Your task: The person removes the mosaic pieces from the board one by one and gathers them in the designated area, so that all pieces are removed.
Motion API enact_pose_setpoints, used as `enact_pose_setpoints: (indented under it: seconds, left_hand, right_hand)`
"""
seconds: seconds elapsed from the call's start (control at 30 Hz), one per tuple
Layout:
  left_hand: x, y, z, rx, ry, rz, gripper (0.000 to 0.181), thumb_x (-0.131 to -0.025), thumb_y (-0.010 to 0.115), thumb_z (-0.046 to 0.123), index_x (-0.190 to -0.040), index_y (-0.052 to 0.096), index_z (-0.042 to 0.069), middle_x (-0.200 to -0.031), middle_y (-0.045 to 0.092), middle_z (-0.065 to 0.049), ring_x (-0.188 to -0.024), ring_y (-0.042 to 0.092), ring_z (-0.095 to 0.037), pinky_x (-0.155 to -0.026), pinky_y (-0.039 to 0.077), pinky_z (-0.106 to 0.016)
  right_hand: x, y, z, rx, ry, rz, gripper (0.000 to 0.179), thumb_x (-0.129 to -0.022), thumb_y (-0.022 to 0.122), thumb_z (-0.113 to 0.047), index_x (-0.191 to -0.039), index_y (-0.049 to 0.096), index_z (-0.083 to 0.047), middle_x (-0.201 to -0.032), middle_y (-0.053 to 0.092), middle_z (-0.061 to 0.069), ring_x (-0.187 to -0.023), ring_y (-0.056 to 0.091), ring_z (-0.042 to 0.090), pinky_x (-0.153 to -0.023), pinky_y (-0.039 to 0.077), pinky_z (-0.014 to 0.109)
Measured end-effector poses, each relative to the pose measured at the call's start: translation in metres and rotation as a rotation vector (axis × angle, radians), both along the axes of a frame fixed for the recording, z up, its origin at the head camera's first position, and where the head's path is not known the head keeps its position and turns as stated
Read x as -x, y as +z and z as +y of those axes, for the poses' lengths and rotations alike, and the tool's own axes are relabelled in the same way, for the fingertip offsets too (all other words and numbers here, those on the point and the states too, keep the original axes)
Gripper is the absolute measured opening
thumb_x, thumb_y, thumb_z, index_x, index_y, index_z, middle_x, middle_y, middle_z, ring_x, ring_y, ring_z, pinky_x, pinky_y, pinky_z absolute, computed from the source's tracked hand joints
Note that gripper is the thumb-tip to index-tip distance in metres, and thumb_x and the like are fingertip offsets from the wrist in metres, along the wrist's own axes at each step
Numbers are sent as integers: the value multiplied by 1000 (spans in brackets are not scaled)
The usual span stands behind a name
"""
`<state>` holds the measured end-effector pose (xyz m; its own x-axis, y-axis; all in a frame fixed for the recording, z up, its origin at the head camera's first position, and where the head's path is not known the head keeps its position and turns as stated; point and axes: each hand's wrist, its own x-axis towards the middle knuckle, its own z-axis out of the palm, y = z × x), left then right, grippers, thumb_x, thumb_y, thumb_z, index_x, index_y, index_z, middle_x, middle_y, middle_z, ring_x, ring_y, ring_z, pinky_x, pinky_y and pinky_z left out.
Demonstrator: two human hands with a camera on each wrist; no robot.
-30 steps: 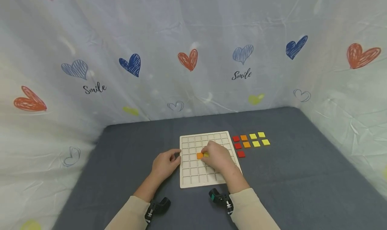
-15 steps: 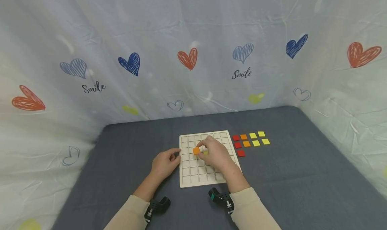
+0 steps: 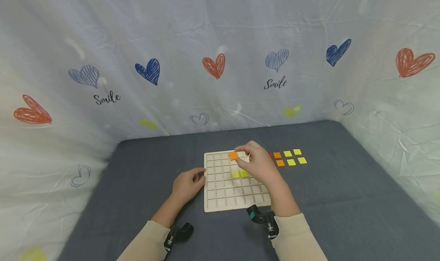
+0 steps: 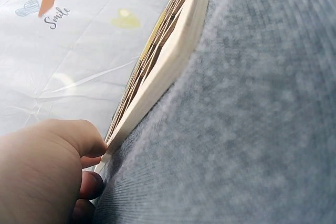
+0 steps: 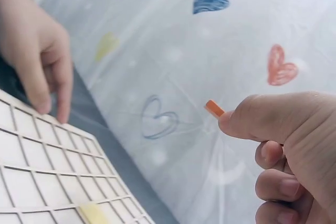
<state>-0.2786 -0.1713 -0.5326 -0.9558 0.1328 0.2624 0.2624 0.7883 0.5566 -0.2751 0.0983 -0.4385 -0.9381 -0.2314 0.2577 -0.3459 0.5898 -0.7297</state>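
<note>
Between thumb and index finger, my right hand (image 3: 262, 165) pinches an orange square tile (image 3: 233, 155), raised above the far part of a pale wooden grid board (image 3: 216, 204). The right wrist view shows the tile (image 5: 213, 108) edge-on at the fingertips. Two yellow tiles (image 3: 235, 174) lie side by side in cells near the board's middle. My left hand (image 3: 187, 185) touches the board's left edge with thumb and index fingertips. In the left wrist view that hand (image 4: 50, 163) rests against the wooden rim, without plainly gripping it.
Right of the board, orange tiles (image 3: 280, 163) and yellow tiles (image 3: 291, 162) lie in short rows on the dark grey cloth (image 3: 343, 200). A bit of a red tile (image 3: 270, 155) shows beside my right hand. A white curtain (image 3: 240, 32) with hearts hangs behind.
My right hand has picked the orange tile off the board and carried it up, then back and to the right. The two yellow tiles are now uncovered. My left hand stays put.
</note>
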Motion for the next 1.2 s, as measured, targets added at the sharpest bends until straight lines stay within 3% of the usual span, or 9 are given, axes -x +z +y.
enact_pose_setpoints:
  seconds: [0.4,0.67,0.9,1.0,1.1,1.2]
  left_hand:
    - [0,1,0,-3,0,-5,29,-97,67,21,-125,75,15,-56,44,9,-48,33,-9,-51,28,-29]
    - [-1,0,-1,-5,-2,-11,29,-99,67,22,-127,74,16,-55,43,8,-47,31,-9,-50,26,-28]
    - [0,0,-1,-6,-6,-4,29,-99,67,22,-126,74,15,-54,42,9,-46,31,-8,-49,25,-28]
    - [0,0,0,-5,-7,-2,29,-99,67,21,-126,74,15,-55,43,9,-47,32,-8,-50,26,-28]
    - [0,0,0,-5,-6,-5,29,-98,67,21,-126,74,15,-55,43,9,-47,33,-8,-50,27,-28]
    - [0,1,0,-8,-4,-7,29,-98,67,21,-126,75,15,-55,44,9,-47,33,-8,-50,27,-28]
  right_hand:
    - [-5,13,49,86,-74,-5,31,-96,74,-12,-127,71,-9,-99,50,4,-79,41,22,-71,39,38]
    - [-7,8,94,8,-199,-70,37,-97,74,-19,-132,69,-6,-105,54,11,-82,42,25,-66,38,37]
    - [-8,-11,126,-62,-307,-203,41,-98,72,-21,-134,66,-2,-114,53,22,-100,47,35,-74,40,46]
    - [-5,-24,132,-86,-327,-273,42,-96,72,-20,-132,66,0,-104,55,19,-90,50,32,-73,40,44]
    - [-1,-37,136,-107,-318,-329,39,-96,72,-16,-129,67,2,-84,46,10,-76,45,26,-67,35,41]
    - [3,-50,137,-132,-305,-377,35,-95,72,-15,-126,69,2,-82,47,9,-77,46,25,-70,37,42]
